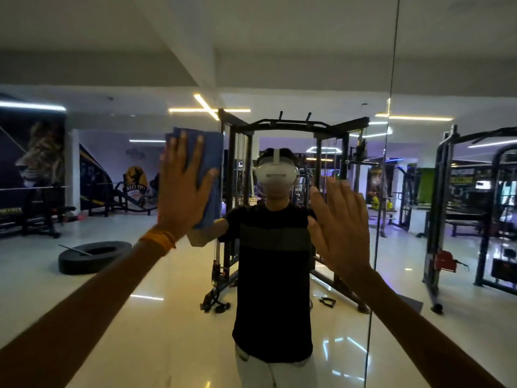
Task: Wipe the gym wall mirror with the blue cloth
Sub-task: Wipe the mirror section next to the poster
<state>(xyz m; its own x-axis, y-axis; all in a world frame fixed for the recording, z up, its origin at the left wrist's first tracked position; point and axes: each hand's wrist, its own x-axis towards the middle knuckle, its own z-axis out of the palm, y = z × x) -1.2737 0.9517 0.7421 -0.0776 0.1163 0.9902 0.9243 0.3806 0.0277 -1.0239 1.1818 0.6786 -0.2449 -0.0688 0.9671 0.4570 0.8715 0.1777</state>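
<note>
The gym wall mirror [117,275] fills the whole view and reflects the room and a person in a black shirt with a white headset. My left hand [181,191] is raised with straight, spread fingers and presses the folded blue cloth [212,152] flat against the glass at upper centre-left. The cloth shows above and to the right of the fingers, and its lower edge hangs beside the wrist. My right hand [340,225] is held up flat near the mirror at centre-right, fingers straight, with nothing in it. Whether it touches the glass I cannot tell.
A vertical seam [387,163] between mirror panels runs down right of my right hand. Reflected in the glass are a black cable rack [293,130], a tyre [93,256] on the glossy floor, benches at left and more machines at right.
</note>
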